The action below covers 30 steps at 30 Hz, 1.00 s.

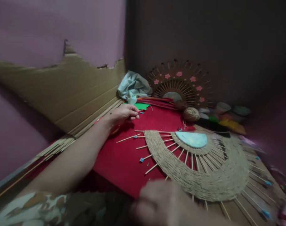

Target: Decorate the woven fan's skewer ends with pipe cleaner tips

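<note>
Pinching what looks like a red bit (140, 111), the left hand (130, 112) is at the far left of the red mat (124, 163), thumb and fingertips together, just beside some green paper (143, 106). The right hand (157, 201) is a blur at the near edge; its fingers seem curled, but I cannot tell how far or whether they hold anything.

The fan (197, 185) lies flat from the middle to the right, partly on the mat and partly on a brown board (248, 201), its straight side far. Its frame looks well along: sticks spread out, a woven band right round the arc, a pale blue half-disc (192, 139) at the hub. The trim seems only part done. Blue beads (141, 160) sit on some stick tips, while others are bare, and the band is plain (the far fan (172, 84), leaning by the wall, has pink flowers). Whether the half-disc is fixed down, I cannot tell.
</note>
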Tool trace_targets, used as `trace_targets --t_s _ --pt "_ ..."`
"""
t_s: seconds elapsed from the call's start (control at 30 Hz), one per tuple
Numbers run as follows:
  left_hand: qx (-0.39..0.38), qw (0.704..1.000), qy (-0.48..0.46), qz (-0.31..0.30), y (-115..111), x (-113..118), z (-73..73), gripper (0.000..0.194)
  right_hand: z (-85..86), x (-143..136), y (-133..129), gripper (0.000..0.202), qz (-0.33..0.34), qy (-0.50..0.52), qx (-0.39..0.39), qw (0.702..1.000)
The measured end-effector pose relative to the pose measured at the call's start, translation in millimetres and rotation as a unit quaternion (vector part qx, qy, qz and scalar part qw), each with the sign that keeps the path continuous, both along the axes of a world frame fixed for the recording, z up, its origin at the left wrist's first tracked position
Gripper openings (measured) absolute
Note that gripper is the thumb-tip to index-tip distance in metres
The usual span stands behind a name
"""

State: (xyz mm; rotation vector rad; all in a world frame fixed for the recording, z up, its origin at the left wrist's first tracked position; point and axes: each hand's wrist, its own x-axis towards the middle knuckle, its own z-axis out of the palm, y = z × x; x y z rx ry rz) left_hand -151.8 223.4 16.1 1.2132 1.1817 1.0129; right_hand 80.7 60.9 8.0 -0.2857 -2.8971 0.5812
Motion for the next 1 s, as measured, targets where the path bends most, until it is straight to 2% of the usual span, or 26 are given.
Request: trace_targets --t_s 0.07,0.13,0.2,0.3,0.5,0.73,0.8,0.87,1.0 --pt "-0.01 1.0 -0.009 0.005 3 -2 -6.0 0.01 14.1 -6 40 0.017 -0.132 -0.048 0.021 0.99" --pt "-0.01 1.0 -0.02 0.007 5 -2 -9.2 0.008 22.4 -17 82 0.023 -0.228 -0.077 0.045 0.97" --pt "-0.006 1.0 -0.028 0.007 5 -1 -11.0 0.008 23.7 -33 116 0.025 -0.268 -0.093 0.077 0.956" --pt "-0.003 0.999 -0.035 0.012 4 2 -13.1 0.01 17.3 -57 145 0.025 -0.263 -0.144 0.123 0.946" --pt "-0.008 0.998 -0.046 0.047 6 3 -13.5 0.018 7.9 -79 155 0.019 -0.212 -0.202 0.126 0.948" --pt "-0.011 0.996 -0.07 0.054 10 -7 -13.3 0.013 23.7 -75 162 0.017 -0.225 -0.188 0.11 0.95" --pt "-0.012 0.996 -0.081 0.034 9 -8 -13.3 0.013 30.7 -73 166 0.013 -0.238 -0.151 0.072 0.957" --pt "-0.017 0.995 -0.095 0.002 9 -8 -13.4 0.013 36.3 -70 171 0.011 -0.253 -0.087 0.0 0.964" --pt "-0.032 0.988 -0.127 -0.082 7 -7 -14.9 0.012 38.3 -67 181 0.016 -0.288 0.019 -0.141 0.947"
